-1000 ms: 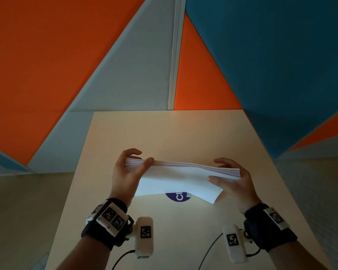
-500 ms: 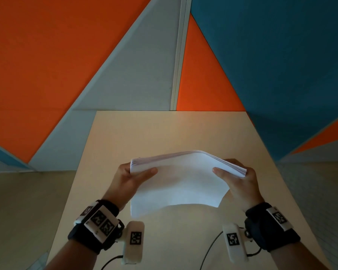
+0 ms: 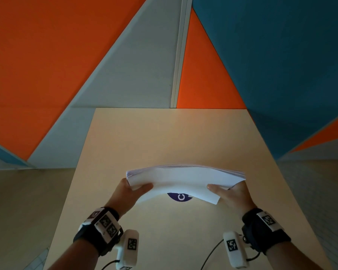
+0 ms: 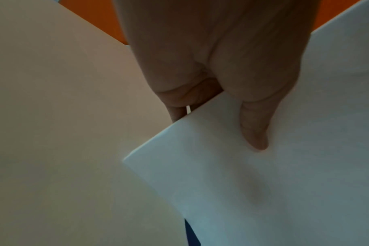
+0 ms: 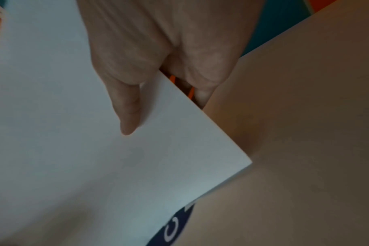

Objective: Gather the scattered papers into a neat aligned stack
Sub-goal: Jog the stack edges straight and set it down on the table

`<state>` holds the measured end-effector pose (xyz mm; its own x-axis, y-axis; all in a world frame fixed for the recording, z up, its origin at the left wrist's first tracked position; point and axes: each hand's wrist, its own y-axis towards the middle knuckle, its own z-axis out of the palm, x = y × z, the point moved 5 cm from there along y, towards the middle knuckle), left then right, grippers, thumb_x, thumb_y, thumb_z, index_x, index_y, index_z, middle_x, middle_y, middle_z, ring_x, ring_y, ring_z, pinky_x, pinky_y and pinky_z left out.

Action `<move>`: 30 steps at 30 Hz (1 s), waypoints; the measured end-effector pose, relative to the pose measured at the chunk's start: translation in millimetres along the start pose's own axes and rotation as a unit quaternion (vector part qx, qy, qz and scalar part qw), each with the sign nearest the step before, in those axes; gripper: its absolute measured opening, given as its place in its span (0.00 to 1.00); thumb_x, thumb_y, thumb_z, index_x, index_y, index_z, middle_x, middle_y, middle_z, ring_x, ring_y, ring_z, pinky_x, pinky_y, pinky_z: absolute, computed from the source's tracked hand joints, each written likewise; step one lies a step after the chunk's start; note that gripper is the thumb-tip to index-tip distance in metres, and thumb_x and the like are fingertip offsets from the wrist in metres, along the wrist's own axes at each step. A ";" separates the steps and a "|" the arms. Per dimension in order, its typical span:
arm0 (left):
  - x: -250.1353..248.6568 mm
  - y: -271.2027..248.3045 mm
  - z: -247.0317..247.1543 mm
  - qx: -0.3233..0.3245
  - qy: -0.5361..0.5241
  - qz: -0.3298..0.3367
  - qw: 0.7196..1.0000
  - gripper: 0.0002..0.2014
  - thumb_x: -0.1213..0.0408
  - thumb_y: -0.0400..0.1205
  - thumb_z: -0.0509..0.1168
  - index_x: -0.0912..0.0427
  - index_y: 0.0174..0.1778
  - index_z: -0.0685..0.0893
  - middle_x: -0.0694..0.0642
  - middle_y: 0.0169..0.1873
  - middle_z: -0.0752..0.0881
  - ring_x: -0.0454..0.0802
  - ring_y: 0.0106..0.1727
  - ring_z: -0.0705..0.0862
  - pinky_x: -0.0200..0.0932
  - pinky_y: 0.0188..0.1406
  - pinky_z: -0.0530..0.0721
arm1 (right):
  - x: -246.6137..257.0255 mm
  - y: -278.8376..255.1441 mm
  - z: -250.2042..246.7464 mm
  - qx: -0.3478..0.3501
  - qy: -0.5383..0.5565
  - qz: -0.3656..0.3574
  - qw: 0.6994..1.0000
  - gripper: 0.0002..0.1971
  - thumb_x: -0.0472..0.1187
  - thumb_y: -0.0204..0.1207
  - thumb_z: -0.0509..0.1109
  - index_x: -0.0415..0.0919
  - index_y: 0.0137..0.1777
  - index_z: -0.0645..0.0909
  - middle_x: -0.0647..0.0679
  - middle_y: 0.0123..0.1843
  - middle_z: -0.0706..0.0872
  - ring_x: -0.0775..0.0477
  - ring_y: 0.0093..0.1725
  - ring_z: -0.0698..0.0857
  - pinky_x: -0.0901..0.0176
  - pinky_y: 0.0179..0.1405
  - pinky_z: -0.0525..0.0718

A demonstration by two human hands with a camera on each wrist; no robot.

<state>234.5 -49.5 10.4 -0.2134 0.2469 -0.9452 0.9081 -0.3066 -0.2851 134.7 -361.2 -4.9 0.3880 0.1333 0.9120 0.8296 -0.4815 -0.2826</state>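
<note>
papers (image 3: 185, 177), gathered in one white stack, bow upward above the near middle of the table (image 3: 164, 137). left hand (image 3: 128, 193) pinches the stack's left end, right hand (image 3: 232, 193) its right end, thumbs on top, fingers hidden beneath.

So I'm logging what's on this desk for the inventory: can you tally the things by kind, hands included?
Paper stacks: 1, bowed upward, gripped at both ends
Hands: 2, left hand and right hand
Round dark-blue stickers: 1, on the table
Tables: 1
Total: 5
</note>
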 end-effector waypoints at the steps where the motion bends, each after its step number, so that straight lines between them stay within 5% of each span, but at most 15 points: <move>1: 2.5 0.7 -0.8 -0.003 0.009 -0.007 1.000 0.10 0.66 0.75 0.76 0.45 0.46 0.89 0.48 0.47 0.93 0.48 0.51 0.90 0.56 0.61 0.85 | -5.0 1.6 0.9 0.011 -0.023 0.008 1.000 0.28 0.48 0.57 0.88 0.21 0.40 0.87 0.33 0.41 0.93 0.33 0.44 0.93 0.48 0.37 0.89; 3: 1.9 2.3 -1.6 -0.008 0.014 -0.015 1.000 0.10 0.65 0.75 0.76 0.41 0.40 0.91 0.51 0.45 0.93 0.50 0.49 0.91 0.56 0.58 0.86 | -0.4 1.8 2.1 0.011 -0.019 -0.004 1.000 0.20 0.42 0.61 0.88 0.25 0.43 0.89 0.32 0.46 0.93 0.36 0.49 0.92 0.44 0.45 0.90; 5: -5.3 1.8 -2.6 -0.002 0.001 -0.013 1.000 0.13 0.67 0.76 0.75 0.39 0.36 0.92 0.52 0.43 0.93 0.49 0.45 0.91 0.52 0.52 0.88 | 15.4 -1.7 1.4 0.015 0.015 -0.028 0.999 0.08 0.31 0.65 0.84 0.34 0.43 0.91 0.43 0.44 0.95 0.44 0.47 0.93 0.57 0.42 0.90; 9: -28.8 -4.2 -7.4 0.034 -0.073 0.012 0.997 0.15 0.71 0.77 0.72 0.43 0.40 0.93 0.54 0.45 0.93 0.52 0.48 0.92 0.47 0.50 0.89 | 33.4 -2.6 -6.2 0.055 0.086 -0.069 0.992 0.14 0.30 0.62 0.85 0.36 0.48 0.89 0.44 0.46 0.95 0.46 0.46 0.93 0.59 0.43 0.91; 13: -37.4 -5.8 -13.7 0.045 -0.115 0.020 0.992 0.12 0.73 0.77 0.71 0.50 0.44 0.93 0.58 0.47 0.93 0.55 0.49 0.92 0.46 0.50 0.90 | 23.3 -1.0 -4.9 0.127 0.094 -0.033 0.987 0.27 0.36 0.55 0.84 0.35 0.57 0.85 0.41 0.54 0.93 0.42 0.54 0.92 0.52 0.54 0.90; 18: -29.4 -3.9 -14.3 0.027 -0.171 0.014 0.985 0.09 0.68 0.70 0.74 0.60 0.46 0.92 0.65 0.50 0.91 0.64 0.52 0.90 0.59 0.55 0.87 | 7.7 -11.5 6.3 0.230 0.050 0.017 0.972 0.22 0.37 0.69 0.81 0.39 0.63 0.85 0.45 0.59 0.92 0.43 0.61 0.90 0.48 0.64 0.85; 21: -23.6 -1.1 -13.5 -0.001 -0.161 0.011 0.987 0.12 0.65 0.69 0.74 0.64 0.47 0.90 0.65 0.48 0.92 0.66 0.50 0.90 0.64 0.54 0.87 | 9.5 -15.8 10.7 0.217 0.027 0.010 0.976 0.14 0.34 0.77 0.74 0.42 0.62 0.86 0.50 0.58 0.93 0.47 0.60 0.90 0.50 0.61 0.86; 26: -29.1 -0.9 -19.1 0.017 -0.155 0.030 0.987 0.15 0.64 0.70 0.76 0.63 0.52 0.88 0.61 0.49 0.92 0.64 0.51 0.90 0.56 0.48 0.90 | 17.5 -17.8 8.2 0.210 0.005 -0.009 0.978 0.14 0.36 0.78 0.74 0.42 0.64 0.85 0.51 0.59 0.92 0.52 0.61 0.90 0.60 0.62 0.85; 30: -30.3 -1.6 -25.8 0.068 -0.179 0.007 0.982 0.25 0.65 0.67 0.79 0.60 0.59 0.84 0.60 0.55 0.91 0.60 0.54 0.90 0.51 0.46 0.90 | 24.8 -24.8 1.3 0.231 0.025 0.012 0.973 0.10 0.31 0.80 0.70 0.36 0.58 0.87 0.47 0.52 0.94 0.51 0.51 0.92 0.69 0.44 0.85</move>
<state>248.8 -32.7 43.6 -0.3350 -0.0893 -0.9380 0.8613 -0.4327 -0.2664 124.2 -344.9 24.4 0.3992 0.0782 0.9135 0.9169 -0.0418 -0.3970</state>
